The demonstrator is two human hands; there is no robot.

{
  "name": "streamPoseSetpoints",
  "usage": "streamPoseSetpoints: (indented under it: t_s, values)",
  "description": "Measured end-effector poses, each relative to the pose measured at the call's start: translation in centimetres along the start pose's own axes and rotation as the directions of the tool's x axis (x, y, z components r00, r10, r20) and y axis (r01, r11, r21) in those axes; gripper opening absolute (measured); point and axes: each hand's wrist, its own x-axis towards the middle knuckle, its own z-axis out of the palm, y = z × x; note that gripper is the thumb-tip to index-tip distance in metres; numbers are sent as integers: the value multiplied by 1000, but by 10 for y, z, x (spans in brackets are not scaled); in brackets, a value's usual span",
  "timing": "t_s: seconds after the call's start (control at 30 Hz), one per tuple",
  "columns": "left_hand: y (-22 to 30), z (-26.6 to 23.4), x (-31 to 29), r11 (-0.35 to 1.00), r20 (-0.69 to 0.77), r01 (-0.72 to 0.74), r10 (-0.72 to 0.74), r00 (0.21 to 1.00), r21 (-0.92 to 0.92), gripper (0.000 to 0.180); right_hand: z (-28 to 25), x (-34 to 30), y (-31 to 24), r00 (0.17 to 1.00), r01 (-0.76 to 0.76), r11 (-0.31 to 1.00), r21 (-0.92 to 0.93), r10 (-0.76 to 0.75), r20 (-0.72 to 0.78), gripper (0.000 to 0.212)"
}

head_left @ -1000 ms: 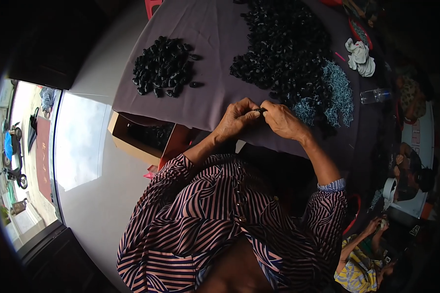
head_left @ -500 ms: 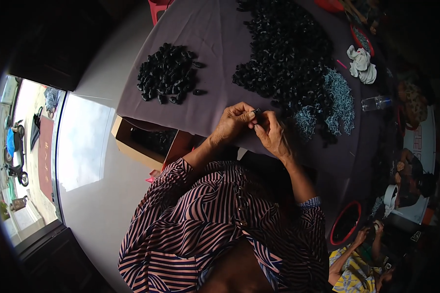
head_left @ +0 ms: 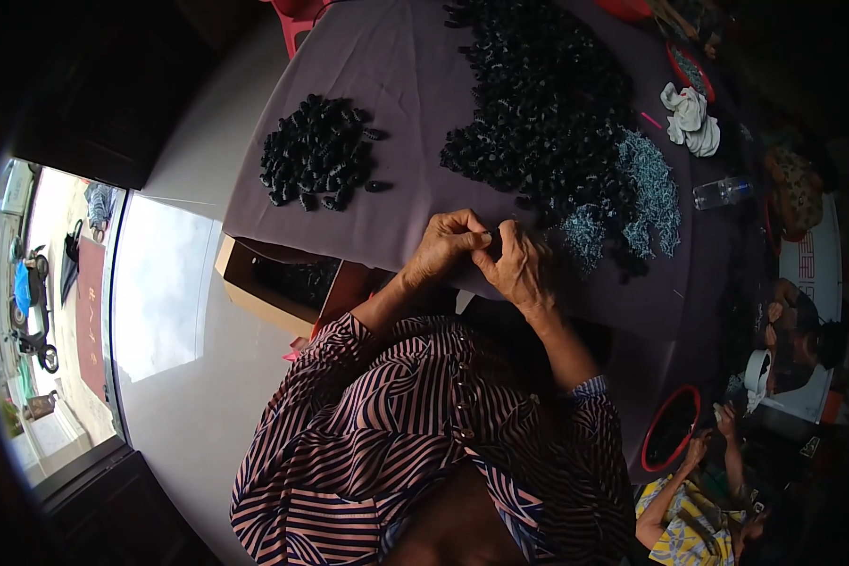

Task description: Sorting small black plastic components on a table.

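Note:
My left hand (head_left: 445, 249) and my right hand (head_left: 521, 268) meet at the near edge of the table, fingertips pinched together. Between them is a small black plastic part (head_left: 493, 238), mostly hidden by the fingers. Past my right hand spreads a large heap of small black ribbed parts (head_left: 547, 104). Light-blue screw-like pieces (head_left: 653, 189) lie along its right side, and a smaller patch sits nearer my right hand. A smaller pile of black ribbed parts (head_left: 316, 151) lies to the left, with a single one (head_left: 377, 187) apart from it.
A cardboard box (head_left: 264, 297) with black parts stands below the table's left edge. On the cloth-covered table (head_left: 387, 94) at right are a white cloth (head_left: 690, 121), a clear bottle (head_left: 722, 192) and a pink stick (head_left: 651, 121). Other people (head_left: 693, 509) work around a red-rimmed basin (head_left: 672, 429).
My fingers have closed in further around the small black part, and my right hand has turned slightly inward. The view has shifted a little; the piles look the same.

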Motion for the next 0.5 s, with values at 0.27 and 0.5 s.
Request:
streamPoseSetpoints:
  t_s: [0.27, 0.5]
  values:
    - [4, 1, -2, 994, 17, 22, -24, 1000, 109, 3, 3, -2, -2, 999, -49, 996, -70, 51, 16, 27]
    - [1, -2, -2, 981, 20, 17, -22, 1000, 194, 3, 5, -4, -4, 997, -65, 992, -111, 70, 41, 23]
